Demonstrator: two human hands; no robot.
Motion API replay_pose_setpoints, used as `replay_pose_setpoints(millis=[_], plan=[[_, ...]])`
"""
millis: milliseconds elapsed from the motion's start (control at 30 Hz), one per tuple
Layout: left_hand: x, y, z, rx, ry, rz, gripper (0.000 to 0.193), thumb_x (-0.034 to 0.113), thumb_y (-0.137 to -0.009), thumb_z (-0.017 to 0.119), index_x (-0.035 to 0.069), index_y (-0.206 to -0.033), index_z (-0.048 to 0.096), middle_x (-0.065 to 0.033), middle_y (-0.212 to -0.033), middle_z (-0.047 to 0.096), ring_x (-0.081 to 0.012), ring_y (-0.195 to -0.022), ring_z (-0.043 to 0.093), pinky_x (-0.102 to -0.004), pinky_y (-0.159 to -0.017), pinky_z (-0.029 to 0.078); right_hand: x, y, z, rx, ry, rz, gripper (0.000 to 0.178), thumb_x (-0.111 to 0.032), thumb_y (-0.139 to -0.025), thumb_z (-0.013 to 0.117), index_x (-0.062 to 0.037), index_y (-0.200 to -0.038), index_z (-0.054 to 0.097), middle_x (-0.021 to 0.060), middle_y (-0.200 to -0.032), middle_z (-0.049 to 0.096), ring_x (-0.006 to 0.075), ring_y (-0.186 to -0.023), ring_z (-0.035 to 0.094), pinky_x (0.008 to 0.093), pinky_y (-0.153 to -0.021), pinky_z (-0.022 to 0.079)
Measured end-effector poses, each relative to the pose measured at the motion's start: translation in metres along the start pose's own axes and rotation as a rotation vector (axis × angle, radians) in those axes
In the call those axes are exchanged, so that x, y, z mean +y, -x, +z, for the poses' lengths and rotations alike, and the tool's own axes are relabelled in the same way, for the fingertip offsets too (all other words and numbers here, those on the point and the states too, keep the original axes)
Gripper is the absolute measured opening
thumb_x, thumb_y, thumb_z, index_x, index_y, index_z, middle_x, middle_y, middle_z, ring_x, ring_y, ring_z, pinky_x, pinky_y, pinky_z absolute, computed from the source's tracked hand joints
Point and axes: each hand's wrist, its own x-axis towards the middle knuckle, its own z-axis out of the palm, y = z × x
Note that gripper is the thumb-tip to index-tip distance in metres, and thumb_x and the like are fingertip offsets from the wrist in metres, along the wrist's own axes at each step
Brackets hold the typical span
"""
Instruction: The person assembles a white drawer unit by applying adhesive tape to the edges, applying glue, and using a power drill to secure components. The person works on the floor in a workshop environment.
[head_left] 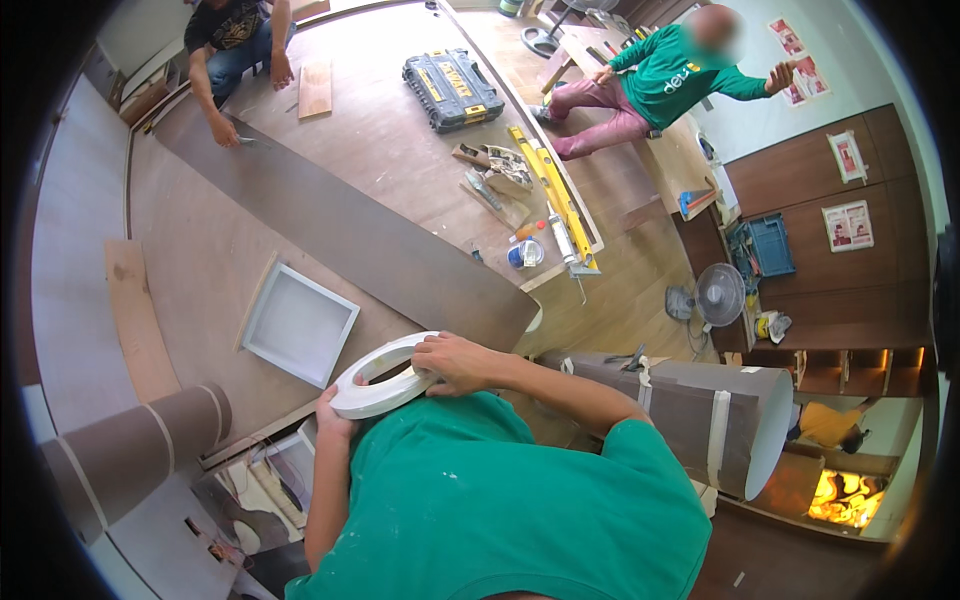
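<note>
I hold a white roll of edge tape [385, 388] close to my chest, above the near edge of a big plywood worktop [390, 140]. My left hand [333, 408] grips the roll from below at its left side. On the roll's right rim rests my right hand [455, 360], fingers curled over the top. A white shallow tray [298, 322] lies on the worktop just beyond the roll. A long dark brown laminate strip [350, 240] runs diagonally across the worktop behind it.
Rolled brown sheets bound with tape lie at the right [690, 410] and lower left [140, 450]. A black-and-yellow tool case [452, 88], a yellow level [550, 185] and small tools sit further back. Two other people, one [235, 50] touching the strip and one [670, 75] seated, are at the far side. A fan [715, 297] stands on the floor.
</note>
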Motion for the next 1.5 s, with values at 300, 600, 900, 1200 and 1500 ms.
replay_pose_setpoints(millis=[300,600,900,1200,1500], plan=[[-0.021,-0.161,-0.097,0.134,-0.218,0.024,0.053,0.02,-0.1,0.034,-0.01,-0.144,0.034,-0.0336,-0.13,0.055,-0.046,-0.115,0.059,-0.0573,-0.104,0.046,0.113,-0.022,0.132,-0.161,-0.014,-0.008,0.019,-0.02,-0.079,0.07,-0.0074,-0.091,0.062,0.0074,-0.098,0.061,0.0259,-0.102,0.058,0.0415,-0.085,0.049],[-0.022,-0.168,-0.103,0.402,-1.667,0.711,0.051,0.013,-0.09,0.058,-0.002,-0.138,0.049,-0.0238,-0.132,0.057,-0.038,-0.126,0.053,-0.0423,-0.11,0.04,0.158,-0.063,0.196,-0.241,-0.092,-0.105,0.012,-0.014,-0.081,0.065,-0.0042,-0.088,0.062,0.0083,-0.094,0.061,0.0277,-0.097,0.059,0.0412,-0.082,0.052],[-0.026,-0.127,0.017,-0.508,-2.029,0.694,0.045,0.009,-0.072,0.079,0.002,-0.111,0.057,-0.0173,-0.109,0.059,-0.037,-0.107,0.057,-0.045,-0.093,0.046,0.196,-0.077,0.211,-0.28,-0.1,-0.073,0.023,-0.011,-0.08,0.063,-0.0059,-0.103,0.065,0.0091,-0.096,0.063,0.0285,-0.101,0.06,0.0423,-0.085,0.052],[-0.008,-0.168,0.017,-0.675,-2.148,0.682,0.034,0.007,-0.077,0.074,0.001,-0.105,0.056,-0.0183,-0.108,0.057,-0.0377,-0.108,0.055,-0.0467,-0.093,0.047,0.221,-0.085,0.236,-0.263,0.005,-0.077,0.019,-0.01,-0.078,0.063,-0.0061,-0.097,0.063,0.0087,-0.092,0.062,0.027,-0.097,0.06,0.0409,-0.084,0.049],[-0.005,-0.162,0.016,-0.479,-2.255,1.008,0.014,0.009,-0.087,0.059,0.002,-0.099,0.056,-0.0121,-0.1,0.055,-0.0314,-0.101,0.056,-0.0403,-0.072,0.056,0.218,-0.089,0.226,-0.044,0.119,-0.081,0.014,-0.01,-0.077,0.063,-0.0071,-0.089,0.059,0.0074,-0.087,0.058,0.0254,-0.09,0.059,0.039,-0.078,0.048]])
